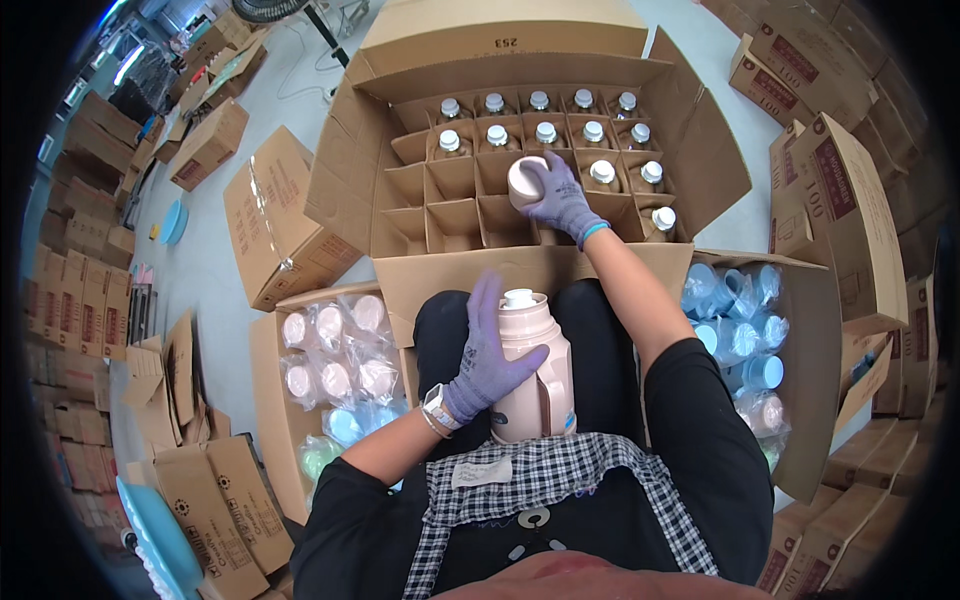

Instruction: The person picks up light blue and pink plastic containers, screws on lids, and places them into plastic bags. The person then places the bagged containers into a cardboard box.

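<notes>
My right hand (pixel 562 196), in a grey-purple work glove, grips a round pale pink plastic piece (pixel 523 178) above the divided carton (pixel 532 264). Several bottles with white caps (pixel 602 172) stand in the compartments around it. On my lap, between my thighs, stands a pale pink vacuum flask (pixel 534 386) with a side handle and a white stopper (pixel 519 298) at its mouth. My left hand (pixel 491 367), gloved too, is at the left side of the flask. Its fingers point up and apart, blurred, and its thumb crosses in front of the flask body.
At my left, an open carton (pixel 268 375) holds bagged pink, blue and green pieces. Another at my right (pixel 806 375) holds mostly bagged blue cups (pixel 739 337). A taped carton (pixel 277 202) and stacked cartons (pixel 847 217) flank them. A fan (pixel 274 9) stands beyond.
</notes>
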A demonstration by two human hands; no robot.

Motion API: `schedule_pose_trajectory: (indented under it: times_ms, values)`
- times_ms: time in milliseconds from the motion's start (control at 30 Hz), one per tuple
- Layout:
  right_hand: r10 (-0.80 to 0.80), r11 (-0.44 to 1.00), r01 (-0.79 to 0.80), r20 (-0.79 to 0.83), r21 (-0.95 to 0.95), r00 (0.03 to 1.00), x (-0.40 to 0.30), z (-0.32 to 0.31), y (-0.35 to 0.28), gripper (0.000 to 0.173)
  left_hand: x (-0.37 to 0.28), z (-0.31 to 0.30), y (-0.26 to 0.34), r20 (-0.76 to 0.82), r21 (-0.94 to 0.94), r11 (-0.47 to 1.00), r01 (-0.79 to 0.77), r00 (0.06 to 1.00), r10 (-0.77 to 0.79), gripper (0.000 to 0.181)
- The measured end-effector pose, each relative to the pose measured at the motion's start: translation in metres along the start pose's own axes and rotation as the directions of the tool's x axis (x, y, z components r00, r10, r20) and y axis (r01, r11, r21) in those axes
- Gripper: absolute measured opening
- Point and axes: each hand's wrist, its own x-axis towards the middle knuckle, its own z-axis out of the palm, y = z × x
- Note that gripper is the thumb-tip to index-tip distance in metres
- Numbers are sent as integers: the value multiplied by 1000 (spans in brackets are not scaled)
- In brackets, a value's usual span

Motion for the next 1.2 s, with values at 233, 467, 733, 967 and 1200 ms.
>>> schedule_pose_trajectory:
  times_ms: [233,467,733,967,1200]
  values:
    - [-219,365,-310,404,878,888,-47,-67,-53,57,-12,2,0,-97,-41,989,142,985,-145,140]
    - [-167,824,-10,260,567,951,-153,-110,-107,60,-4,-7,-3,-8,60,998,-27,1000,27,110]
    - [257,416,-51,-63,908,964,-227,-119,-66,52,35,-21,-2,29,-308,920,242,969,-245,40]
    - [536,502,-865,-780,-12,322,-354,-103,183,40,23,-7,-3,-38,-339,904,260,957,-289,30]
    - [874,215,-970,-420,-116,244,-443,-173,297,26,30,-4,-2,-11,-370,884,285,950,-311,34]
